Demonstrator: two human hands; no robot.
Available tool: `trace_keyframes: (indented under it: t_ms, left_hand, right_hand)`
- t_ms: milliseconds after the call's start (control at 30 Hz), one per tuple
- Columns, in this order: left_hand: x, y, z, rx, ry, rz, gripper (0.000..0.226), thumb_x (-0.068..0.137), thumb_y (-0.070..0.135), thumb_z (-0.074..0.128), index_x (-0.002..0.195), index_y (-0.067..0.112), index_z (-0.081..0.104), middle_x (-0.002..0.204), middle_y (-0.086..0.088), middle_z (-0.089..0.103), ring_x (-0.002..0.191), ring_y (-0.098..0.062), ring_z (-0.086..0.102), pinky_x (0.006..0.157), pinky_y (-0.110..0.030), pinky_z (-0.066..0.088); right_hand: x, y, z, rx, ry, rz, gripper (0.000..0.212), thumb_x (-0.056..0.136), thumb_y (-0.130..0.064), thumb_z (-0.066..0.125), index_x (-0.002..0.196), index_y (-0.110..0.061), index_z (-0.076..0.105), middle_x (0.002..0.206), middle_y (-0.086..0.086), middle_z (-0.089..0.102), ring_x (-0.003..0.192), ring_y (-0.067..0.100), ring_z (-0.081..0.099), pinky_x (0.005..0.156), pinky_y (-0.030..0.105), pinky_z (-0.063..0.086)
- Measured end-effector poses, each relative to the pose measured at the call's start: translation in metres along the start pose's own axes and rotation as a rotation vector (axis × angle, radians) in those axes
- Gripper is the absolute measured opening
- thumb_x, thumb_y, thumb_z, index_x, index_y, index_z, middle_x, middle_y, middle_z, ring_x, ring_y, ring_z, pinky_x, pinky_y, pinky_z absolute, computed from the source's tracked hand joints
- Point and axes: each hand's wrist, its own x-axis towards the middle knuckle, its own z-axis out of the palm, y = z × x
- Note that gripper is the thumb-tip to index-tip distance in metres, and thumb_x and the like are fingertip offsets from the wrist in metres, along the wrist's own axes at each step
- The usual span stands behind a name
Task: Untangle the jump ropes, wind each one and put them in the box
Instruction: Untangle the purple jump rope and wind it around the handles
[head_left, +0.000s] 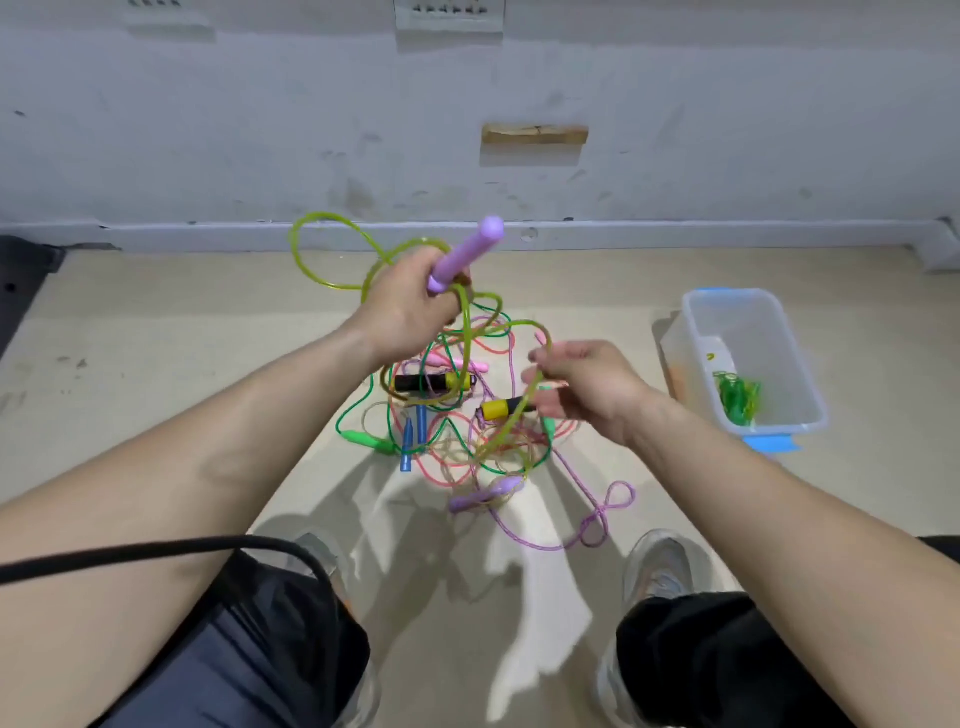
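Left hand (405, 314) grips purple handle (466, 254); right hand (589, 389) pinches yellow-green rope (466, 323)

No text can be read; the paper sheets (449, 15) on the wall (260, 130) carry marks too blurred to make out.

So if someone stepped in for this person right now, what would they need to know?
Left hand grips the purple handle, with loops of the yellow-green rope gathered at it.
Right hand pinches a strand of that rope lower down.
The tangle of other ropes lies on the floor ahead; the box stands to the right.
Done: one green rope is in the box.
Left: free and wind the yellow-green rope, then the others, and box them all.
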Motion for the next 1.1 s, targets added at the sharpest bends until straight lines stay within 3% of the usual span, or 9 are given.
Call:
trace_keyframes:
  t_ms: [133, 333, 467, 533, 667, 800, 900, 1033, 1100]
  left_hand:
    - [-0.01, 0.008, 0.01, -0.095, -0.155, 0.021, 0.011, 0.085, 0.014, 0.067, 0.084, 0.023, 0.061, 0.076, 0.002, 0.06, 0.069, -0.02, 0.058, 0.074, -0.051, 0.057]
    - [-0.034, 0.03, 0.016, -0.347, -0.372, 0.064, 0.007, 0.094, 0.009, 0.066, 0.096, 0.003, 0.062, 0.081, -0.002, 0.055, 0.072, -0.014, 0.054, 0.068, -0.034, 0.048]
    - [-0.05, 0.043, 0.018, -0.442, -0.498, 0.05, 0.028, 0.096, 0.022, 0.065, 0.102, -0.004, 0.056, 0.084, -0.006, 0.047, 0.072, -0.015, 0.047, 0.061, -0.027, 0.045]
    - [-0.054, 0.049, 0.015, -0.565, -0.547, -0.027, 0.02, 0.089, 0.024, 0.064, 0.093, 0.006, 0.056, 0.079, -0.004, 0.047, 0.068, -0.016, 0.047, 0.061, -0.03, 0.043]
    - [-0.055, 0.051, 0.004, -0.693, -0.573, -0.055, 0.018, 0.091, 0.027, 0.061, 0.089, 0.012, 0.05, 0.073, -0.002, 0.041, 0.062, -0.017, 0.04, 0.056, -0.029, 0.037]
    - [-0.057, 0.048, 0.007, -0.472, -0.53, 0.069, 0.035, 0.087, 0.023, 0.072, 0.093, -0.003, 0.049, 0.078, -0.011, 0.047, 0.071, -0.024, 0.043, 0.064, -0.039, 0.038]
    - [-0.055, 0.049, 0.009, -0.541, -0.47, 0.023, 0.018, 0.091, 0.017, 0.068, 0.094, 0.007, 0.053, 0.076, -0.014, 0.049, 0.07, -0.028, 0.043, 0.062, -0.038, 0.039]
    - [-0.047, 0.051, 0.006, -0.665, -0.368, -0.067, 0.01, 0.098, 0.007, 0.059, 0.096, 0.013, 0.051, 0.072, -0.001, 0.054, 0.063, -0.019, 0.054, 0.051, -0.022, 0.048]
    - [-0.045, 0.052, 0.006, -0.679, -0.343, -0.087, 0.012, 0.098, 0.009, 0.06, 0.095, 0.014, 0.05, 0.068, 0.005, 0.057, 0.062, -0.015, 0.059, 0.053, -0.022, 0.051]
  right_hand:
    - [-0.019, -0.045, 0.007, 0.198, -0.002, -0.093, 0.011, 0.1, -0.017, 0.06, 0.107, -0.008, 0.061, 0.07, -0.002, 0.072, 0.052, 0.014, 0.067, 0.047, 0.022, 0.054]
    - [-0.039, -0.077, 0.003, 0.321, 0.104, -0.129, 0.045, 0.098, -0.015, 0.064, 0.135, 0.006, 0.049, 0.07, 0.004, 0.074, 0.05, 0.014, 0.068, 0.046, 0.023, 0.054]
    - [-0.053, -0.086, 0.005, 0.366, 0.064, -0.104, 0.019, 0.098, -0.012, 0.063, 0.11, 0.001, 0.057, 0.061, 0.005, 0.071, 0.047, 0.013, 0.067, 0.046, 0.023, 0.056]
    - [-0.058, -0.091, 0.005, 0.369, 0.086, -0.114, 0.014, 0.099, -0.013, 0.062, 0.092, -0.001, 0.059, 0.058, 0.005, 0.068, 0.045, 0.011, 0.066, 0.046, 0.022, 0.056]
    - [-0.057, -0.099, -0.007, 0.437, 0.167, -0.13, 0.02, 0.099, -0.016, 0.062, 0.086, -0.001, 0.06, 0.073, 0.008, 0.061, 0.046, 0.01, 0.066, 0.045, 0.019, 0.053]
    - [-0.051, -0.099, -0.004, 0.54, 0.156, -0.139, 0.021, 0.099, -0.017, 0.062, 0.088, 0.0, 0.058, 0.078, 0.01, 0.06, 0.048, 0.011, 0.068, 0.047, 0.02, 0.054]
    - [-0.044, -0.094, -0.001, 0.536, 0.184, -0.166, 0.034, 0.106, -0.03, 0.047, 0.089, -0.003, 0.057, 0.075, 0.009, 0.066, 0.052, 0.012, 0.068, 0.051, 0.025, 0.057]
    - [-0.022, -0.042, -0.011, 0.437, 0.413, -0.049, 0.027, 0.096, -0.012, 0.036, 0.074, -0.015, 0.051, 0.05, -0.001, 0.051, 0.036, 0.012, 0.045, 0.045, 0.02, 0.036]
    - [-0.012, 0.005, -0.014, 0.298, 0.499, 0.045, 0.026, 0.093, -0.005, 0.041, 0.071, -0.016, 0.052, 0.062, 0.004, 0.054, 0.047, 0.015, 0.047, 0.053, 0.025, 0.04]
